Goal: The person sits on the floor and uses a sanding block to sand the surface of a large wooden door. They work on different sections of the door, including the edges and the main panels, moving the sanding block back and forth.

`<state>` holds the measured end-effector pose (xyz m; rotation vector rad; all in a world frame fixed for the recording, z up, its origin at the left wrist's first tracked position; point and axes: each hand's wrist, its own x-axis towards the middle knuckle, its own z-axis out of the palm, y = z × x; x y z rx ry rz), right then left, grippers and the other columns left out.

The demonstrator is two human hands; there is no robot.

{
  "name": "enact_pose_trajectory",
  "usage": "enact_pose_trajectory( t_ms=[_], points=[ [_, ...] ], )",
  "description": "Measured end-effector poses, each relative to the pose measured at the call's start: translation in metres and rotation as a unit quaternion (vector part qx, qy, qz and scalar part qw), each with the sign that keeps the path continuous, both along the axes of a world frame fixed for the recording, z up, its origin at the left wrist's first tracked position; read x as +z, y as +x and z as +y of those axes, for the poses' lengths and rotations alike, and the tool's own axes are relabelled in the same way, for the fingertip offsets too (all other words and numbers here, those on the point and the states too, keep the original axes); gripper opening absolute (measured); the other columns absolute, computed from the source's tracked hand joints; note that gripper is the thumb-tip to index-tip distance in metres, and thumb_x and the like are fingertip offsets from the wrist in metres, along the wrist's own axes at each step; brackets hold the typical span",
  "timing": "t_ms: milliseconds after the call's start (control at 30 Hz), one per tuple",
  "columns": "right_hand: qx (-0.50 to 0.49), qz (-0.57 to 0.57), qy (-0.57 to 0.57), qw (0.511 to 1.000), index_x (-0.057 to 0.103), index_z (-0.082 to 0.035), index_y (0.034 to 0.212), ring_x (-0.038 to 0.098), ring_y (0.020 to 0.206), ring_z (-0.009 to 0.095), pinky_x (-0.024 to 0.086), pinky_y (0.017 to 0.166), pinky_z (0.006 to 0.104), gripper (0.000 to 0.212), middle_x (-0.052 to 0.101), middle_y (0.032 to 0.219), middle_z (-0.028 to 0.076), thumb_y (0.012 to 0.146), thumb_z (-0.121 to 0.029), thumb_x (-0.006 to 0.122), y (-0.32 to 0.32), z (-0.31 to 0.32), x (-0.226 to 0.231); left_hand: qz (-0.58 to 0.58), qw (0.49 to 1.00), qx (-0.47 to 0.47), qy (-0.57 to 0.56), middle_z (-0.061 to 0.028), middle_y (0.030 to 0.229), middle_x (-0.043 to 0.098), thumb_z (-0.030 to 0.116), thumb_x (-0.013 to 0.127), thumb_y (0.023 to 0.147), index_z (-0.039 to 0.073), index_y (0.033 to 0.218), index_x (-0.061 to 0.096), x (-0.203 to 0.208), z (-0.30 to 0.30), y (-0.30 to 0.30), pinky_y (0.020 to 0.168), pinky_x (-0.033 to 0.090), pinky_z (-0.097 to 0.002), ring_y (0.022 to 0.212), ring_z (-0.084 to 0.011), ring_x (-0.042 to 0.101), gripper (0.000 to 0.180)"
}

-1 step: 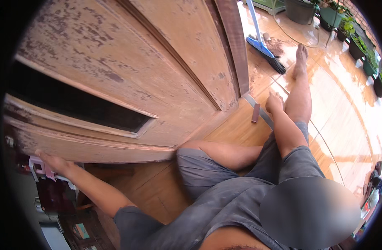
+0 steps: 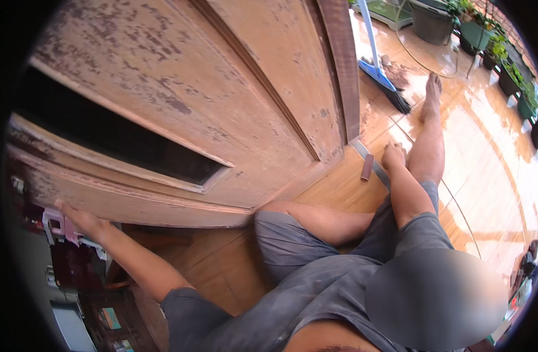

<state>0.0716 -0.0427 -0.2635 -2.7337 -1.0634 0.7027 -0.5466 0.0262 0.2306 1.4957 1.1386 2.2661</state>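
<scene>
A worn wooden door [image 2: 263,141], its brown finish patchy and partly stripped, fills the upper left. My left hand [image 2: 84,223] grips the door's edge at the far left. On the other side, my right hand [image 2: 394,156] is low by the floor beside my outstretched leg, its fingers curled in. Whatever those fingers might hold is hidden. Just left of that hand, a small reddish-brown strip, perhaps folded sandpaper [image 2: 367,168], lies on the floor by the grey threshold strip [image 2: 371,158].
A blue broom [image 2: 383,82] with dark bristles stands beyond the door frame [image 2: 342,70], near brownish debris. Potted plants [image 2: 509,76] line the far right of the wet tiles. A hose [image 2: 403,44] curves across the floor. Dark furniture [image 2: 105,317] stands lower left.
The whole view has shifted slightly, so things appear a little lower and farther right. My left hand stays at the door's edge and my right hand stays beside the strip.
</scene>
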Motion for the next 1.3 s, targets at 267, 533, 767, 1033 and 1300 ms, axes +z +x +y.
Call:
enact_pose_trajectory(
  t_ms=[267,533,767,1033,1300],
  points=[
    [-0.006,0.003,0.059,0.998,0.062,-0.011,0.133,0.050,0.133,0.042,0.043,0.113,0.0454,0.036,0.052,0.142,0.020,0.098,-0.013,0.057,-0.007,-0.003,-0.023,-0.009,0.998,-0.027,0.063,-0.0192,0.157,0.042,0.052,0.057,0.103,-0.006,0.155,0.033,-0.005,0.001,0.004,0.119,0.032,-0.0408,0.142,-0.0302,0.043,0.082],
    [-0.247,0.177,0.225,0.926,0.060,0.003,0.133,0.065,0.120,0.041,0.051,0.100,0.0475,0.045,0.067,0.125,0.028,0.100,-0.028,0.057,0.019,0.004,-0.087,0.023,0.998,0.012,0.052,-0.0198,0.152,0.046,0.048,0.052,0.107,-0.006,0.152,0.038,-0.027,-0.009,0.007,0.116,0.035,-0.0402,0.138,-0.0289,0.047,0.072],
    [-0.165,0.027,0.215,0.962,0.052,0.000,0.143,0.067,0.116,0.038,0.053,0.096,0.0437,0.053,0.070,0.121,0.025,0.092,-0.014,0.058,-0.006,-0.007,-0.033,0.022,0.992,0.097,-0.076,-0.0246,0.158,0.035,0.033,0.048,0.110,-0.004,0.154,0.028,-0.253,-0.069,-0.023,0.121,0.029,-0.0442,0.144,-0.0344,0.039,0.060],
    [-0.115,0.026,0.449,0.886,0.042,-0.001,0.152,0.069,0.111,0.033,0.052,0.100,0.0379,0.072,0.070,0.122,0.023,0.084,0.003,0.062,-0.030,-0.025,0.048,0.082,0.520,0.167,-0.834,-0.0218,0.171,0.005,0.069,0.062,0.090,0.006,0.165,0.008,-0.514,-0.292,-0.048,0.126,0.012,-0.0515,0.159,-0.0326,0.007,0.111],
    [-0.012,0.119,0.535,0.836,0.065,-0.001,0.103,0.058,0.085,0.010,0.047,0.076,0.0261,0.010,0.065,0.094,0.004,0.093,-0.001,0.064,-0.083,-0.068,0.168,0.095,0.542,0.083,-0.831,-0.0195,0.172,0.000,0.075,0.055,0.090,0.009,0.165,0.004,-0.548,-0.312,-0.112,0.127,0.012,-0.0499,0.159,-0.0312,0.004,0.113]
  ],
)
